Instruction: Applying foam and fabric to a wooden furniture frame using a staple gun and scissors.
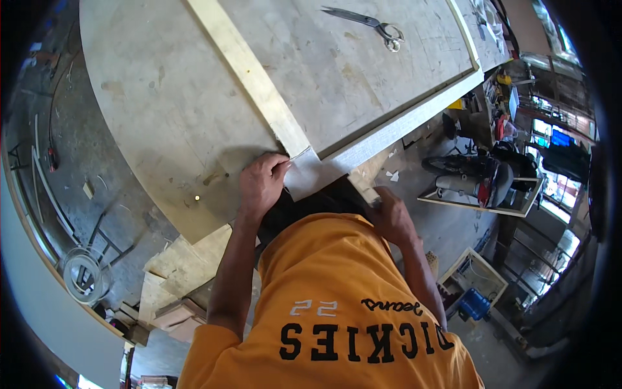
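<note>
- My left hand (260, 181) is at the corner of a wooden frame (249, 71). The thumb and first finger look pinched together on the edge of some pale cloth (308, 176).
- The pale cloth is at the frame's near corner, just in front of the orange shirt (337, 272). It lies over the end of the bare bar, and pale covering runs along the bar going up to the right.
- The frame lies on a big table (162, 78).
- I think the cloth is light, thin and bendy. It may crease or slide, so I would hold its loose edge between thumb and finger, close to the wood.
- I think the frame is stiff and not very heavy. A bar would be a good place to hold it, and the corner a good place to press.
- My right hand (393, 217) is low, beside my waist. Its fingers look curled, but I cannot tell if they grip anything.
- Scissors (363, 19) lie on the table inside the frame, well apart from both hands.
</note>
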Demonstrator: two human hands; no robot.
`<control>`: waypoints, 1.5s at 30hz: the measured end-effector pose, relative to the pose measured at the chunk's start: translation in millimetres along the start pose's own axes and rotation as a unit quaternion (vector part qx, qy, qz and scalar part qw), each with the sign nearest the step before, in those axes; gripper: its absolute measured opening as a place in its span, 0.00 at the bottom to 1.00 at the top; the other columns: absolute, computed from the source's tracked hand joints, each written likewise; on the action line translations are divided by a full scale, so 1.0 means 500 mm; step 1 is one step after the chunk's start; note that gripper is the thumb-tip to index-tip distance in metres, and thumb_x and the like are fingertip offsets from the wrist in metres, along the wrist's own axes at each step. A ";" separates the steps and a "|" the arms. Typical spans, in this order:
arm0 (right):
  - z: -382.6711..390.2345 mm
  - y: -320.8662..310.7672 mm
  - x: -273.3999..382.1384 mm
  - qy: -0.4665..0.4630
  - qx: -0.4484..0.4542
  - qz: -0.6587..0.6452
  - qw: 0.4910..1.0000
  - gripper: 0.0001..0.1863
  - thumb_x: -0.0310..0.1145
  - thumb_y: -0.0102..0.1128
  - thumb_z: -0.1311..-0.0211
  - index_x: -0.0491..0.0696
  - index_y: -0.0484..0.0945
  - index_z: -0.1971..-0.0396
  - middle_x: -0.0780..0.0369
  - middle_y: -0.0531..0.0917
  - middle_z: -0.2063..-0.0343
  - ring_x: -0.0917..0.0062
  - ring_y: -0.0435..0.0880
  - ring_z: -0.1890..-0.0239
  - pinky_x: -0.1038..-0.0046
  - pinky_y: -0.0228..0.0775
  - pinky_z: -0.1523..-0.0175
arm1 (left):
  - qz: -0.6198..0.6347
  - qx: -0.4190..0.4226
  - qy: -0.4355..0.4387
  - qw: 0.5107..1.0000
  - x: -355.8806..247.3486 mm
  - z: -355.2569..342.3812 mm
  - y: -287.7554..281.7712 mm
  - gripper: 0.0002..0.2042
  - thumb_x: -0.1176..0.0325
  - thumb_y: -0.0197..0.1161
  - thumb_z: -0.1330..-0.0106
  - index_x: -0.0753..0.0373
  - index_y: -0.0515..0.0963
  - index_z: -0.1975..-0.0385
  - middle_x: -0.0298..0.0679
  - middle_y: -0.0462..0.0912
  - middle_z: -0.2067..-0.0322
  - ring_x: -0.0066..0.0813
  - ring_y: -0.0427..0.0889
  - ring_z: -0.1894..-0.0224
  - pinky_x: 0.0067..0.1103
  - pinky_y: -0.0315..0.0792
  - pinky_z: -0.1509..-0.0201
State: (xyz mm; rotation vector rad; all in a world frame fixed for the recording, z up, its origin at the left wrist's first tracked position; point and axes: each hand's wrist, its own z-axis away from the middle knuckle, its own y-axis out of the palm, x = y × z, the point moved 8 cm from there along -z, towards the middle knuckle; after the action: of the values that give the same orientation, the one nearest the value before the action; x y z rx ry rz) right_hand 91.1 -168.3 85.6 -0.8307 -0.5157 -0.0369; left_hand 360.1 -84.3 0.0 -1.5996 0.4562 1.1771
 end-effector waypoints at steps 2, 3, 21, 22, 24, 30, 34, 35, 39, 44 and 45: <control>0.021 -0.024 -0.044 0.056 -0.012 -0.002 0.998 0.19 0.36 0.62 0.36 0.39 0.77 0.51 0.52 0.84 0.63 0.62 0.83 0.66 0.63 0.75 0.61 | 0.001 0.047 -0.009 0.999 0.004 -0.004 0.002 0.05 0.72 0.70 0.42 0.60 0.84 0.66 0.35 0.87 0.70 0.34 0.83 0.72 0.26 0.75 0.67; 0.022 -0.027 -0.087 0.099 -0.009 -0.015 0.995 0.18 0.36 0.62 0.36 0.39 0.77 0.53 0.52 0.84 0.64 0.62 0.82 0.67 0.63 0.74 0.61 | -0.018 0.135 -0.119 0.983 0.014 -0.010 0.009 0.07 0.72 0.69 0.39 0.64 0.84 0.62 0.35 0.87 0.68 0.30 0.83 0.71 0.25 0.75 0.66; -0.204 -0.473 -0.686 0.121 -0.111 -0.143 0.976 0.16 0.38 0.64 0.40 0.39 0.75 0.68 0.54 0.81 0.74 0.64 0.76 0.75 0.63 0.71 0.65 | 0.154 -0.007 -0.155 0.976 -0.477 -0.297 0.415 0.05 0.76 0.63 0.33 0.69 0.82 0.60 0.38 0.85 0.67 0.24 0.78 0.68 0.18 0.74 0.60; -0.214 -0.504 -0.708 0.119 -0.112 -0.144 0.976 0.16 0.38 0.64 0.40 0.39 0.75 0.68 0.54 0.81 0.74 0.64 0.76 0.75 0.63 0.71 0.65 | 0.168 0.012 -0.146 0.975 -0.517 -0.314 0.461 0.05 0.76 0.64 0.33 0.69 0.82 0.60 0.38 0.85 0.67 0.23 0.77 0.69 0.17 0.74 0.62; -0.233 -0.577 -0.749 0.124 -0.143 -0.137 0.972 0.15 0.38 0.63 0.41 0.39 0.76 0.68 0.56 0.80 0.75 0.66 0.74 0.75 0.64 0.71 0.66 | 0.185 0.031 -0.132 0.973 -0.572 -0.351 0.530 0.06 0.76 0.64 0.33 0.69 0.82 0.60 0.37 0.85 0.68 0.22 0.77 0.70 0.17 0.73 0.64; -0.280 -0.774 -0.770 0.093 -0.204 -0.119 0.967 0.14 0.37 0.63 0.41 0.40 0.77 0.68 0.59 0.78 0.77 0.70 0.71 0.76 0.66 0.69 0.68 | 0.251 0.168 -0.126 0.945 -0.615 -0.473 0.716 0.05 0.75 0.64 0.32 0.68 0.82 0.61 0.34 0.82 0.73 0.20 0.74 0.74 0.16 0.69 0.69; -0.388 -0.912 -0.811 0.046 -0.163 -0.117 0.978 0.13 0.37 0.63 0.40 0.42 0.78 0.68 0.63 0.76 0.77 0.74 0.70 0.76 0.70 0.68 0.69 | 0.239 0.172 -0.073 0.953 -0.655 -0.552 0.808 0.04 0.75 0.63 0.33 0.68 0.83 0.63 0.32 0.81 0.76 0.20 0.69 0.77 0.17 0.66 0.72; -0.429 -0.953 -0.811 0.039 -0.147 -0.093 0.984 0.13 0.38 0.63 0.40 0.41 0.78 0.68 0.63 0.77 0.77 0.75 0.70 0.77 0.71 0.68 0.69 | 0.242 0.169 -0.077 0.952 -0.669 -0.569 0.825 0.04 0.75 0.63 0.33 0.68 0.83 0.63 0.32 0.80 0.76 0.20 0.69 0.77 0.18 0.65 0.72; -0.656 -1.102 -0.847 0.083 -0.117 -0.008 0.990 0.15 0.40 0.63 0.39 0.41 0.81 0.67 0.60 0.81 0.76 0.73 0.76 0.75 0.69 0.71 0.67 | 0.220 0.135 -0.076 0.963 -0.716 -0.635 0.918 0.04 0.76 0.64 0.35 0.67 0.83 0.64 0.35 0.81 0.76 0.22 0.70 0.77 0.19 0.67 0.71; -0.924 -1.209 -0.824 -0.115 -0.313 0.213 0.919 0.17 0.41 0.65 0.38 0.40 0.81 0.62 0.54 0.85 0.69 0.59 0.82 0.71 0.63 0.75 0.62 | 0.113 0.041 -0.013 0.993 -0.773 -0.738 1.091 0.06 0.70 0.66 0.35 0.66 0.84 0.64 0.39 0.81 0.78 0.30 0.72 0.78 0.25 0.70 0.69; -0.918 -1.242 -0.771 -0.234 -0.408 0.212 0.857 0.16 0.41 0.63 0.37 0.41 0.81 0.62 0.54 0.85 0.69 0.58 0.83 0.69 0.64 0.76 0.60 | 0.113 0.035 -0.030 0.993 -0.777 -0.760 1.127 0.09 0.67 0.66 0.35 0.66 0.84 0.64 0.38 0.80 0.79 0.29 0.73 0.78 0.25 0.71 0.69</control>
State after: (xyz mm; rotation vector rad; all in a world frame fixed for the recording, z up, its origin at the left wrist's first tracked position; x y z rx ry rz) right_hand -194.9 -982.6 86.8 -1.8035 -0.7775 0.3902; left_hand -72.5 -736.1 31.1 -1.4770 0.6448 1.3600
